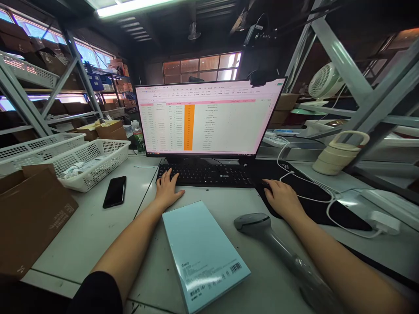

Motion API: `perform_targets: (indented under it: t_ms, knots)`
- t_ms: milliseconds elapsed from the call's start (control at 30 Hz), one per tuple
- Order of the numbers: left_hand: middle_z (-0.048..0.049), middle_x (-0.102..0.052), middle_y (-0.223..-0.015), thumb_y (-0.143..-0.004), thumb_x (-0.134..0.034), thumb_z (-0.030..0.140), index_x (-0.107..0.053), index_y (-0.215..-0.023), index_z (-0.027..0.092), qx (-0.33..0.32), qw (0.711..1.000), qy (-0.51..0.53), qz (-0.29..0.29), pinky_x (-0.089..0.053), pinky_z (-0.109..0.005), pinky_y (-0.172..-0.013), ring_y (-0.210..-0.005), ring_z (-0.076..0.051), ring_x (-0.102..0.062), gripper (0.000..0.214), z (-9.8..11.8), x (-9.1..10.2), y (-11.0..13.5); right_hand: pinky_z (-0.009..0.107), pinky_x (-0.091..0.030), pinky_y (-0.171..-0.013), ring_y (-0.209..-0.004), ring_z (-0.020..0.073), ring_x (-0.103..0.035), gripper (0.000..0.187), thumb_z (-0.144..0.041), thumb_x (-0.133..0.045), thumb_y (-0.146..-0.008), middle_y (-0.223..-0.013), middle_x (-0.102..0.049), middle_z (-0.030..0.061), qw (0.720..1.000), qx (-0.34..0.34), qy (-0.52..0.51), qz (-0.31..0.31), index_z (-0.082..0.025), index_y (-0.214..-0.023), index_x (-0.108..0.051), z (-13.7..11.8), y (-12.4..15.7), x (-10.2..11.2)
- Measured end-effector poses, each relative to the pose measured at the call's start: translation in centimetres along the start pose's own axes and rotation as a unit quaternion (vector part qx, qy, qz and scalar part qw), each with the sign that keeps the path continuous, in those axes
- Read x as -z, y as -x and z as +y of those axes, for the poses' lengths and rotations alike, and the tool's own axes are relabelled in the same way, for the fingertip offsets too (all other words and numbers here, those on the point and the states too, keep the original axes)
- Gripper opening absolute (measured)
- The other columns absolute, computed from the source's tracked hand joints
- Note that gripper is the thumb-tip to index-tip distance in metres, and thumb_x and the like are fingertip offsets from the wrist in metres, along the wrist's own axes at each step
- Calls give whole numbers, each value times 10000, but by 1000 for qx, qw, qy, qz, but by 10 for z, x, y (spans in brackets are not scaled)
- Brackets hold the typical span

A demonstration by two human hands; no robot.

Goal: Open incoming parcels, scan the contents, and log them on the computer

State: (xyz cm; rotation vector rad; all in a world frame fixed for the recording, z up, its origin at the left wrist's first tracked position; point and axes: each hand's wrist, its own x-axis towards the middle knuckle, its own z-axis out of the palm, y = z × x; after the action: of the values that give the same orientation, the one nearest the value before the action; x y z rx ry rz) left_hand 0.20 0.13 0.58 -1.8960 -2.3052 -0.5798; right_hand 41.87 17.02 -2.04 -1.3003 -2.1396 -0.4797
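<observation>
The left hand (pixel 167 192) is spread wide, its fingers on the left end of the black keyboard (pixel 209 174); it grips nothing. The right hand (pixel 283 198) lies curved at the near-left edge of the mouse pad (pixel 317 213); I cannot tell whether a mouse is under it. Ahead, between both hands, the monitor (pixel 216 126) shows a spreadsheet. The step seems to be computer entry, so the next move probably calls for light finger presses only. The light-blue box (pixel 199 244) lies nearer than the left hand, and the barcode scanner (pixel 253 222) beside the right forearm, both ungripped.
</observation>
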Motion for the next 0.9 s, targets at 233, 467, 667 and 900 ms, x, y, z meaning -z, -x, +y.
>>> perform_targets:
  t_ms: [233, 467, 667, 900]
  knots:
    - [-134, -181, -1703, -882, -651, 491, -382, -1561, 247, 1, 1000, 2, -1, -197, -559, -1231, -1565, -330, -166, 769, 0, 0, 0, 528, -523, -935, -1075, 344, -649, 398, -276, -421, -954, -1180, -708, 184, 1000, -14, -10, -7, -122, -1217, -678, -2, 1, 1]
    - [-130, -181, -1704, -873, -661, 480, -378, -1561, 251, 6, 1000, 4, -8, -201, -564, -1232, -1562, -335, -178, 779, 3, 4, 0, 523, -519, -926, -1073, 344, -640, 401, -296, -420, -959, -1178, -696, 172, 1000, -10, -5, -4, -141, -1231, -671, 1, 2, -2]
    - [-133, -182, -1704, -876, -662, 474, -386, -1558, 249, 8, 1000, 7, -10, -200, -566, -1235, -1563, -337, -174, 769, 4, 5, 1, 504, -531, -898, -1036, 350, -640, 423, -308, -423, -961, -1155, -683, 190, 1000, -16, 9, -4, -120, -1247, -673, 0, 2, 0]
    - [-128, -169, -1708, -883, -651, 478, -374, -1567, 245, 7, 1000, 9, -10, -192, -559, -1238, -1566, -333, -164, 773, 4, 5, 1, 513, -532, -886, -1006, 354, -640, 428, -310, -417, -960, -1139, -682, 200, 1000, -12, 11, 3, -116, -1239, -677, -2, 2, 1]
